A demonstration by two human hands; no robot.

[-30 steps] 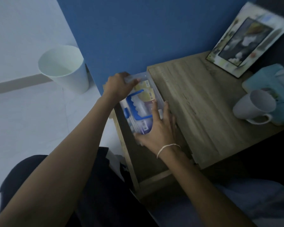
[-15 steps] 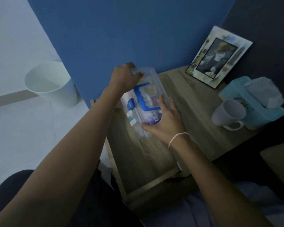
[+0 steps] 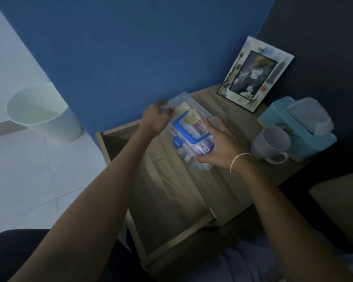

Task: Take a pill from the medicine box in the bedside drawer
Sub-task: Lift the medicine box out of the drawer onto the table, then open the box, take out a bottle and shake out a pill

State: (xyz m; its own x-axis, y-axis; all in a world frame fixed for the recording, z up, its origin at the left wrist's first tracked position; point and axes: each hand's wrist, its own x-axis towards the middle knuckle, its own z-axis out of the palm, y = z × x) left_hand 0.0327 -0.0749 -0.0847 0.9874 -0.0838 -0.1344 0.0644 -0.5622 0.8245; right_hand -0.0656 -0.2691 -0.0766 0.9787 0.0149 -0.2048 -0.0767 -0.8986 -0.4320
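Single head cam, wide-angle, looking forward and steeply down. Bedside table (image 3: pixel 228 180) and open drawer (image 3: pixel 167 200) sit close, centre frame; both forearms reach in from the bottom edge. No second view.

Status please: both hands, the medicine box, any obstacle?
Left hand and right hand grip medicine box, lid closed. Box held above open drawer. Mug stands close on the right.
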